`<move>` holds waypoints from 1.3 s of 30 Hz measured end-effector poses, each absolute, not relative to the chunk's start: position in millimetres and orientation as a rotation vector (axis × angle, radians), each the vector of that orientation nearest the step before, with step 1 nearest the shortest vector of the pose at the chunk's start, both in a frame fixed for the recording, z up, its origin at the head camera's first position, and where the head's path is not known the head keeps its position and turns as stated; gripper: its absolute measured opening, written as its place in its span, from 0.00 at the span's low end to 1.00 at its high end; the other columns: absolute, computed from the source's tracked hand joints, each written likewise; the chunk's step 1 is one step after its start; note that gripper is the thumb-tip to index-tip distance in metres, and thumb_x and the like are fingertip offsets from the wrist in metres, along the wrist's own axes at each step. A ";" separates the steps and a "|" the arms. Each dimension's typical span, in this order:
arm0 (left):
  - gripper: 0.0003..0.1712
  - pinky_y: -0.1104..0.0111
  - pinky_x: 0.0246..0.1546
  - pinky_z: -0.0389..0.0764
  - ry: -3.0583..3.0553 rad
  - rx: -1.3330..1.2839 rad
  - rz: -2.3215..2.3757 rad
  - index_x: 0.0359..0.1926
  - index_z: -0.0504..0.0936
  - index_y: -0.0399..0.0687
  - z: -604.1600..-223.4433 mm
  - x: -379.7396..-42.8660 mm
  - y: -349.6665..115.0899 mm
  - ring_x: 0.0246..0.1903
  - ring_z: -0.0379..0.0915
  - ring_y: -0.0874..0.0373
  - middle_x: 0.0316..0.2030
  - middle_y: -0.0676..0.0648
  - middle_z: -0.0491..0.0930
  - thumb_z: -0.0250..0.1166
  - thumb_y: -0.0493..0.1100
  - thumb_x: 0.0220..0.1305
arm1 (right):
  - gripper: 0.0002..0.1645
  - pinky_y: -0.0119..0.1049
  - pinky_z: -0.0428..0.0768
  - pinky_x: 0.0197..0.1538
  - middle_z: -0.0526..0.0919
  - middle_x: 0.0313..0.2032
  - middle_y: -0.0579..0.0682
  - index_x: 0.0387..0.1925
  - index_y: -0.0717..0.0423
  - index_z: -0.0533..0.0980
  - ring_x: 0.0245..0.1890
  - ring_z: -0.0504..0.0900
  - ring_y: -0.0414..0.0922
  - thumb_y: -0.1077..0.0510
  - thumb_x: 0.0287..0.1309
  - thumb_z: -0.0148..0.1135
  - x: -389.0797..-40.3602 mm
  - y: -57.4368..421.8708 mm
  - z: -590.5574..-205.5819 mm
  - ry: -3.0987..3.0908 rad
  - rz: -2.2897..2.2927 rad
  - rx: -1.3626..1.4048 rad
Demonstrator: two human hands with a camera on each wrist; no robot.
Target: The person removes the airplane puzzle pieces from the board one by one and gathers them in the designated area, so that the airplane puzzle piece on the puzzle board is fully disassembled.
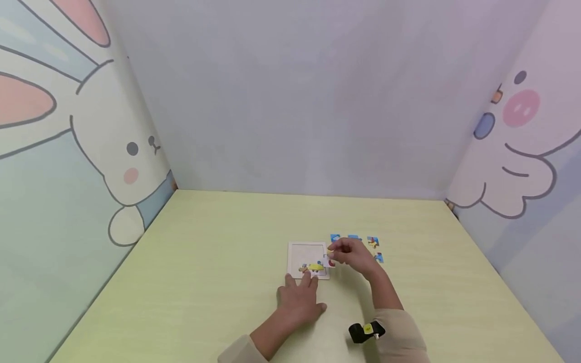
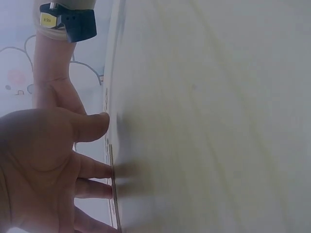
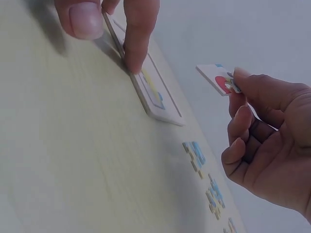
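A white square puzzle tray (image 1: 290,254) lies on the table, with a few fitted pieces (image 1: 315,267) showing a yellow shape along its near side. My left hand (image 1: 299,301) rests its spread fingertips on the tray's near edge; the left wrist view shows those fingers (image 2: 95,188) straight. Above the tray's right side, my right hand (image 1: 356,256) pinches a puzzle piece (image 3: 214,76) between thumb and index finger. That piece is white with red and blue print and is held tilted, clear of the tray in the right wrist view. Its other fingers are curled and hold nothing.
Several loose blue-and-yellow puzzle pieces (image 1: 373,242) lie right of the tray, some partly hidden by my right hand. The pale table (image 1: 204,242) meets a plain back wall (image 1: 290,101) and side walls with cartoon animals. A black strapped device (image 1: 366,331) sits at my right wrist.
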State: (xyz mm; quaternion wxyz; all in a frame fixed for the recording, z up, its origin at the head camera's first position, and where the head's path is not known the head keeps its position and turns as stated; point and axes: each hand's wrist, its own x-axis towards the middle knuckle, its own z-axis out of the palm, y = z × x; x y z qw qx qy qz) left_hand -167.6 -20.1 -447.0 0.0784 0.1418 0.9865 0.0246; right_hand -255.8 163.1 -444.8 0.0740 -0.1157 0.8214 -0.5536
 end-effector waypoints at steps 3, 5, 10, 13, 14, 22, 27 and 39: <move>0.40 0.48 0.39 0.71 2.956 0.416 0.075 0.64 0.68 0.53 -446.5 -167.7 -20.2 0.58 0.57 0.33 0.64 0.50 0.63 0.58 0.68 0.56 | 0.10 0.41 0.73 0.31 0.76 0.26 0.51 0.37 0.63 0.79 0.26 0.71 0.45 0.61 0.54 0.65 -253.6 169.4 -448.0 2.480 -1.642 -0.311; 0.40 0.48 0.38 0.71 2.961 0.413 0.082 0.64 0.69 0.53 -447.1 -167.9 -20.4 0.58 0.58 0.33 0.64 0.49 0.63 0.58 0.68 0.56 | 0.10 0.40 0.73 0.30 0.75 0.25 0.51 0.38 0.64 0.79 0.25 0.71 0.45 0.62 0.54 0.65 -251.9 173.9 -450.4 2.470 -1.648 -0.304; 0.40 0.48 0.38 0.71 2.964 0.410 0.087 0.64 0.69 0.52 -445.8 -167.3 -21.9 0.58 0.58 0.33 0.63 0.49 0.64 0.59 0.67 0.55 | 0.11 0.39 0.72 0.29 0.76 0.25 0.51 0.38 0.63 0.79 0.25 0.70 0.45 0.61 0.53 0.66 -248.1 182.2 -455.1 2.471 -1.659 -0.241; 0.39 0.48 0.38 0.71 2.968 0.411 0.088 0.63 0.70 0.52 -443.8 -167.2 -21.9 0.57 0.58 0.33 0.63 0.49 0.64 0.59 0.67 0.55 | 0.09 0.38 0.72 0.30 0.77 0.26 0.51 0.35 0.62 0.80 0.26 0.71 0.45 0.61 0.52 0.67 -246.7 185.4 -457.2 2.517 -1.623 -0.162; 0.39 0.48 0.38 0.71 2.968 0.412 0.091 0.63 0.70 0.52 -444.3 -167.5 -22.0 0.57 0.58 0.33 0.63 0.49 0.64 0.59 0.67 0.55 | 0.08 0.38 0.72 0.30 0.78 0.26 0.50 0.34 0.61 0.80 0.26 0.72 0.45 0.61 0.52 0.67 -246.4 186.2 -458.4 2.529 -1.609 -0.136; 0.39 0.48 0.39 0.71 2.970 0.413 0.106 0.63 0.70 0.51 -445.9 -166.8 -24.1 0.57 0.58 0.33 0.63 0.49 0.64 0.60 0.67 0.55 | 0.05 0.36 0.74 0.28 0.81 0.26 0.49 0.32 0.62 0.81 0.24 0.74 0.44 0.64 0.52 0.67 -246.3 186.2 -467.7 2.562 -1.556 -0.089; 0.40 0.49 0.38 0.71 2.972 0.428 0.113 0.63 0.70 0.50 -444.8 -166.6 -25.0 0.56 0.59 0.32 0.62 0.48 0.64 0.60 0.66 0.54 | 0.04 0.35 0.74 0.29 0.80 0.26 0.49 0.32 0.63 0.81 0.25 0.74 0.44 0.66 0.51 0.66 -248.4 184.6 -471.8 2.582 -1.536 -0.077; 0.44 0.49 0.39 0.72 2.914 0.472 0.052 0.66 0.66 0.51 -446.0 -165.1 -28.3 0.59 0.56 0.32 0.66 0.47 0.60 0.58 0.69 0.54 | 0.05 0.35 0.72 0.29 0.78 0.23 0.48 0.29 0.62 0.80 0.24 0.74 0.43 0.70 0.47 0.63 -247.0 176.7 -474.4 2.662 -1.464 -0.055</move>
